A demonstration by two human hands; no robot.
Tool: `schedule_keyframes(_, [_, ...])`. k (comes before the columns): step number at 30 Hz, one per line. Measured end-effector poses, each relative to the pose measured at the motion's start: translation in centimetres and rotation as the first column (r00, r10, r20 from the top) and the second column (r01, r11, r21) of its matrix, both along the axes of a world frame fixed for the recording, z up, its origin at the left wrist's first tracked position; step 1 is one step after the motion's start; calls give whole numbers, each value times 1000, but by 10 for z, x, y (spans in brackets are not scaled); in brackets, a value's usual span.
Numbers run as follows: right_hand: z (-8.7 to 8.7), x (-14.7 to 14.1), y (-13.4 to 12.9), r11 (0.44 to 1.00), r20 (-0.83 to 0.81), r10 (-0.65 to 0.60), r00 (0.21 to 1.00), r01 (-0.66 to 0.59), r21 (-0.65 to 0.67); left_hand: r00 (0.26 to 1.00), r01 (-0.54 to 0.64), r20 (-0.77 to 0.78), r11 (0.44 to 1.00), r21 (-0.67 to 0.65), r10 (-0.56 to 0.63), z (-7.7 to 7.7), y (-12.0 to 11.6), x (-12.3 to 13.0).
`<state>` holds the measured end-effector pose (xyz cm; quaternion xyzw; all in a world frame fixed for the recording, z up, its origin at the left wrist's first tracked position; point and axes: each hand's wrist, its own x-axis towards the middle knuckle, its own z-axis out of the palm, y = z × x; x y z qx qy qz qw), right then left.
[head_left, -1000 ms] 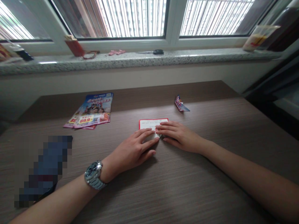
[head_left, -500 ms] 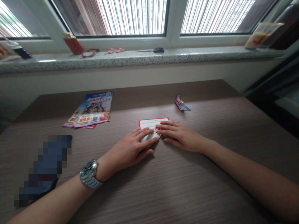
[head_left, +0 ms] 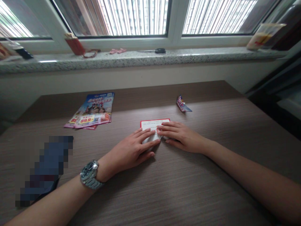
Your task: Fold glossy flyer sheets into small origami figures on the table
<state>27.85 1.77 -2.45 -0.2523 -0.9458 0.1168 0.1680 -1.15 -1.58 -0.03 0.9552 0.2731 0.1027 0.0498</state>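
A white sheet of paper (head_left: 148,124) with a red border and small print lies on the brown table, partly covered by both hands. My left hand (head_left: 134,146), with a metal watch on its wrist, rests with fingers stretched across the sheet's lower left part. From the other side, my right hand (head_left: 184,135) lays its extended fingers over the sheet's right part. The fingertips of the two hands come close together near its middle. The sheet's lower edge is largely hidden, so I cannot tell whether it is folded.
Colourful flyers (head_left: 94,110) lie stacked at the table's back left. A small folded paper piece (head_left: 183,105) stands at the back right. A pixelated dark object (head_left: 47,169) is left of my forearm. Scissors (head_left: 160,50), a red container (head_left: 75,45) and a plastic cup (head_left: 265,37) occupy the windowsill.
Almost nothing differs. Both hands stay on the sheet of paper in the same place, and the whole view has shifted very slightly.
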Motion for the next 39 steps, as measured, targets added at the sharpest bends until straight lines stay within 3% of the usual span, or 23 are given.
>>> schedule_keyframes(9, [-2,4,-1,1000,-37,13,999,-12,20,999,49,8,998,-40,-49,-1,2,-4])
schedule_keyframes(20, [-1,4,-3,1000,-53,5,999,-5,16,998,3,67,990,-143,7,3,3,-3])
schedule_keyframes(39, [0,0,2,1000,-38,10,999,-9,7,999,-46,-31,998,-40,45,4,-1,4])
